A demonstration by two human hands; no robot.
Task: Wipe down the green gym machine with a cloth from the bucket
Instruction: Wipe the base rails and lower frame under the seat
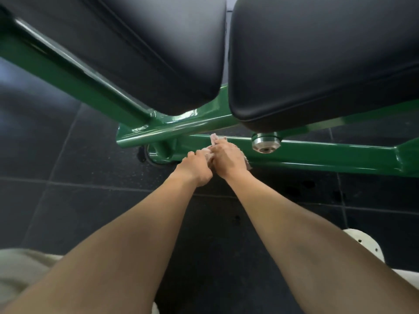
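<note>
**Wipe in hand at lower frame; rest of machine unverified**

The cloth (215,138) is out of the bucket, which is not in view. It sits bunched against the lower crossbar of the green gym machine (317,152), just beside the welded joint. The left hand (197,158) pinches the cloth's near edge, and the right hand (229,156) has its fingers curled over the bulk of it. Judgement: fetching is done and wiping is mid-course. Whether the black pads (317,64), steel knob (266,142) or upper tubes are clean cannot be told.

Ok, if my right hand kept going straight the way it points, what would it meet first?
Your right hand, gripping the cloth, would likely meet the green lower crossbar first; depth is unclear, so it may already touch.
</note>
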